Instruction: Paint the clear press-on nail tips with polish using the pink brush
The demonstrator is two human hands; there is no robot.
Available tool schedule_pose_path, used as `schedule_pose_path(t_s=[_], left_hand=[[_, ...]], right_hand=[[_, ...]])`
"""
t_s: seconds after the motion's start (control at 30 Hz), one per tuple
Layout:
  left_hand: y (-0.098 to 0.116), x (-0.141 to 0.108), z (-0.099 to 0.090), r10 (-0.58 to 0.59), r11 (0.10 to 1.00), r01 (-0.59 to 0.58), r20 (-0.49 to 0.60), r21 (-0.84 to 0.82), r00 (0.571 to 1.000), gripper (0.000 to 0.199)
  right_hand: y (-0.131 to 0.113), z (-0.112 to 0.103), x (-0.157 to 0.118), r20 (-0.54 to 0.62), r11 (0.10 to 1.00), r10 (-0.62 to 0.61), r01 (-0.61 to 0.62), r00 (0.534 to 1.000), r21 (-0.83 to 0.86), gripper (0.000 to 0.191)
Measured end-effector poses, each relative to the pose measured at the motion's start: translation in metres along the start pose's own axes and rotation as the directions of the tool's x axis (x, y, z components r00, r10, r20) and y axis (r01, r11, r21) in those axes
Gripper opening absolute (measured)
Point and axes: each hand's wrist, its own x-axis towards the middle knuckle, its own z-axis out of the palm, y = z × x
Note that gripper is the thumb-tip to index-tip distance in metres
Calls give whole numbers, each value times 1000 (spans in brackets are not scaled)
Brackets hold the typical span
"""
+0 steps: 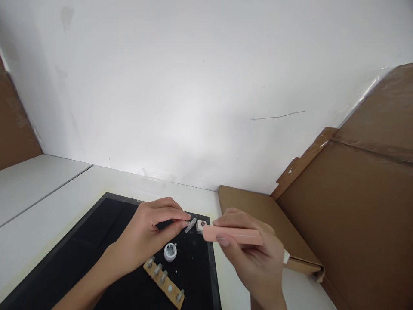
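Observation:
Between thumb and fingertips, my left hand (158, 224) pinches a small translucent piece (191, 225) with a disc-like end. Just to its right, my right hand (248, 249) grips a pink, bar-shaped object (232, 235), its left end close to the translucent piece. Behind that end sits a small white box (201, 225) with a dark round mark. A white round jar (170, 252) with grey contents stands below my left hand. Nearer to me, a tan strip (164, 282) carries several clear, rounded pieces and a white dot.
The black mat (122, 241) with a raised edge lies on a white table (74, 189). A flat cardboard box (258, 211) lies behind my right hand. Tall cardboard (364, 206) stands at the right, more cardboard at the far left, and a white wall rises behind.

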Motion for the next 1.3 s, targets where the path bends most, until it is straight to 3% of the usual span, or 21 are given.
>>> schedule_pose_path(t_s=[0.1, 0.2, 0.3, 0.37, 0.47, 0.53, 0.63, 0.83, 1.1, 1.3], left_hand=[[2, 0, -2, 4, 1000, -4, 16, 6, 1000, 17], [3, 0, -7, -8, 999, 9, -10, 50, 1000, 15], [1, 0, -17, -11, 993, 20, -78, 114, 997, 14], [-1, 0, -26, -20, 986, 41, -132, 159, 991, 13], [-3, 0, -40, -40, 975, 84, -206, 206, 978, 12], [-4, 0, -48, -50, 970, 106, -242, 221, 969, 12], [-6, 1, -54, -60, 957, 135, -283, 255, 957, 12], [-11, 4, -55, -64, 942, 161, -316, 295, 947, 13], [-16, 4, -55, -5, 939, 113, -316, 324, 949, 17], [-16, 4, -54, -2, 941, 110, -321, 319, 947, 17]], right_hand=[[2, 3, 2, 6, 999, 28, -28, 1000, -40, 10], [8, 2, 3, -112, 992, 26, -39, 993, -116, 16], [17, -1, 3, -158, 991, 100, -112, 982, -68, 18], [23, 0, -1, -66, 970, 242, -244, 968, -16, 18], [35, 10, -18, 171, 900, 432, -435, 886, -22, 25], [44, 21, -37, 271, 876, 475, -479, 837, -57, 24], [57, 35, -70, 326, 841, 536, -525, 779, -129, 17], [70, 48, -110, 351, 826, 564, -519, 748, -220, 17], [74, 56, -120, 428, 860, 510, -447, 746, -244, 19], [78, 65, -127, 408, 865, 498, -412, 765, -285, 18]])
